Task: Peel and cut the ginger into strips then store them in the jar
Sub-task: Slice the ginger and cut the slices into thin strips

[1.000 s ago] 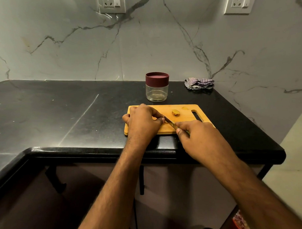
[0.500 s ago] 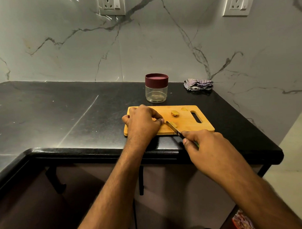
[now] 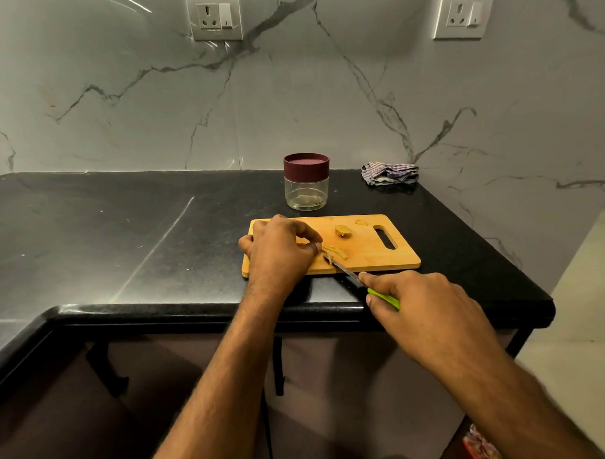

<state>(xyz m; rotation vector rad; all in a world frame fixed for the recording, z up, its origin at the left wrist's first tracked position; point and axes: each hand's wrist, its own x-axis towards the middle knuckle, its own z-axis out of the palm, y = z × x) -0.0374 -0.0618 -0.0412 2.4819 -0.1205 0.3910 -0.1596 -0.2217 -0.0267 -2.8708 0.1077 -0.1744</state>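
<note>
There, on the cutting board (image 3: 374, 257), the left hand (image 3: 281, 250) pinched ginger strips (image 3: 334, 252) while the right hand (image 3: 420, 304) gripped the knife (image 3: 350, 275). The lidded jar (image 3: 306, 181) stood behind on the counter (image 3: 123, 235).

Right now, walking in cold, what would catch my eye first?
Probably the wooden cutting board near the front edge of the black countertop, where the left hand pins ginger down while the right hand draws a green-handled knife through it, pale ginger strips beside the blade. Behind the board stands a clear jar with its maroon lid on.
</note>
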